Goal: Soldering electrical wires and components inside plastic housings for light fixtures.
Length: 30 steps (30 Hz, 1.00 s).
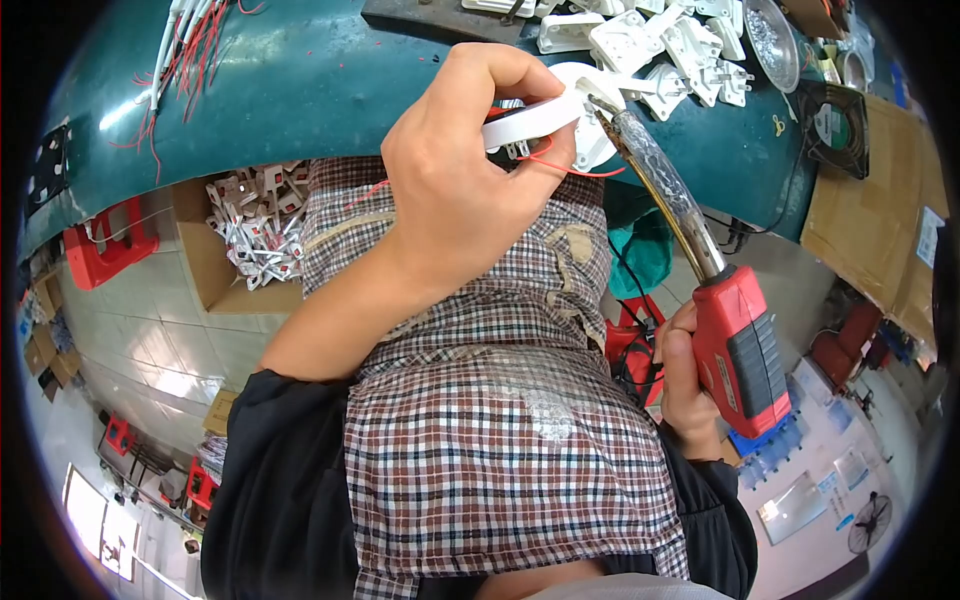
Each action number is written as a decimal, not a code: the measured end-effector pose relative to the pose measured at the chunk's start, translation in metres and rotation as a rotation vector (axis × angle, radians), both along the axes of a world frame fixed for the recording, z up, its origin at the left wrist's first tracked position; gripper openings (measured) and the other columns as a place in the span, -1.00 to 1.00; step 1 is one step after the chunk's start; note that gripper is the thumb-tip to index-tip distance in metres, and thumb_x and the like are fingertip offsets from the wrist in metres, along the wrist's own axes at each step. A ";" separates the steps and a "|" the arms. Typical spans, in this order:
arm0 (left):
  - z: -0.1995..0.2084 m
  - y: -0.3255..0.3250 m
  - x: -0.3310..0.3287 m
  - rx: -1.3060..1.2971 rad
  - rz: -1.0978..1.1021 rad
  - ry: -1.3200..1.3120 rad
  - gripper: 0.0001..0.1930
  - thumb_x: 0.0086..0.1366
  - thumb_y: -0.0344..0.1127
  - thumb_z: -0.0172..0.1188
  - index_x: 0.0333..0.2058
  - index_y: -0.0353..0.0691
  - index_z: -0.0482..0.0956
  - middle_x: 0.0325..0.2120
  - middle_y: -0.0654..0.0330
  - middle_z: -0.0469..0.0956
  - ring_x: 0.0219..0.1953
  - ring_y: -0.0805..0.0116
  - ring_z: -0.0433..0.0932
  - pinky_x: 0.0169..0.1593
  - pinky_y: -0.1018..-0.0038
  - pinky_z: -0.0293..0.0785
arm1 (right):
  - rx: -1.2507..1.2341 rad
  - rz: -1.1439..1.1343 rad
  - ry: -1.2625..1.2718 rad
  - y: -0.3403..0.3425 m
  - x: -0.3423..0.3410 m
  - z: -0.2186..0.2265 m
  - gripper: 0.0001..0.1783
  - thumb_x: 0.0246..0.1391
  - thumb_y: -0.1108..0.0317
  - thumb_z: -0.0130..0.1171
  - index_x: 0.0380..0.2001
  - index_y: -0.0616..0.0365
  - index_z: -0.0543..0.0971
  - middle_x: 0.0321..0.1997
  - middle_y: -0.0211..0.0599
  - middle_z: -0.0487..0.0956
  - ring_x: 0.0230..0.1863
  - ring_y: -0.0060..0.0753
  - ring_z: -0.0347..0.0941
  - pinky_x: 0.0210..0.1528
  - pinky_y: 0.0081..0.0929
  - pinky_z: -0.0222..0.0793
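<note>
My left hand (450,160) pinches a white plastic housing (530,124) between thumb and fingers, above the front edge of the green table. Metal contacts show under the housing, and a thin red wire (592,173) runs out to the right past my thumb. In my right hand (685,390) is a soldering iron (738,345) with a red and black handle and a long, darkened metal barrel. Its tip points up and left and meets the right end of the housing; whether it touches a contact inside cannot be made out.
White plug housings (665,50) lie piled at the back, beside a round dish (772,45). A dark metal block (420,15) stands left of them, white cables with red wires (188,45) further left. A small fan (836,128) sits right. Below the table, a cardboard box (195,245) holds white parts.
</note>
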<state>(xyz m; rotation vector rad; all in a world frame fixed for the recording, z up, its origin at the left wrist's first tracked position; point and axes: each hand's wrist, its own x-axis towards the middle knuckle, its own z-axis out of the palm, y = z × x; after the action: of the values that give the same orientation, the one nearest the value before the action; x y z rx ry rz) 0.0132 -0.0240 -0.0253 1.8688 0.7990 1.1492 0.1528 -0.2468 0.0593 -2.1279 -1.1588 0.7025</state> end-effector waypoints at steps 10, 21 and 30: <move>-0.002 0.001 -0.002 0.023 -0.018 0.016 -0.70 0.11 -0.53 0.47 -0.24 -0.29 0.52 -0.30 0.24 0.57 -0.34 0.57 0.61 -0.29 0.65 0.55 | 0.029 0.045 -0.052 0.002 -0.003 -0.006 -0.73 -0.06 0.48 0.34 -0.23 0.29 0.61 -0.30 -0.03 0.60 -0.34 -0.04 0.61 -0.31 -0.31 0.53; 0.001 0.002 -0.002 0.026 -0.026 0.017 -0.71 0.10 -0.53 0.46 -0.24 -0.28 0.53 -0.31 0.25 0.57 -0.35 0.58 0.59 -0.30 0.66 0.54 | 0.020 0.117 -0.136 0.005 0.000 -0.004 -0.73 -0.08 0.52 0.33 -0.24 0.33 0.60 -0.30 -0.01 0.60 -0.33 -0.01 0.61 -0.27 -0.28 0.56; 0.003 0.002 -0.001 0.001 -0.021 0.013 -0.71 0.10 -0.53 0.46 -0.25 -0.27 0.53 -0.33 0.27 0.57 -0.37 0.59 0.58 -0.30 0.66 0.52 | 0.030 -0.030 -0.038 -0.006 -0.004 -0.003 -0.71 -0.04 0.43 0.35 -0.21 0.29 0.62 -0.31 -0.07 0.60 -0.37 -0.09 0.59 -0.31 -0.33 0.49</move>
<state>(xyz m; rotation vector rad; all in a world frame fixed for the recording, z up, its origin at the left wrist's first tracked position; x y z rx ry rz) 0.0123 -0.0220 -0.0221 1.8827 0.7840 1.1258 0.1493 -0.2528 0.0568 -2.1379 -1.1476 0.6304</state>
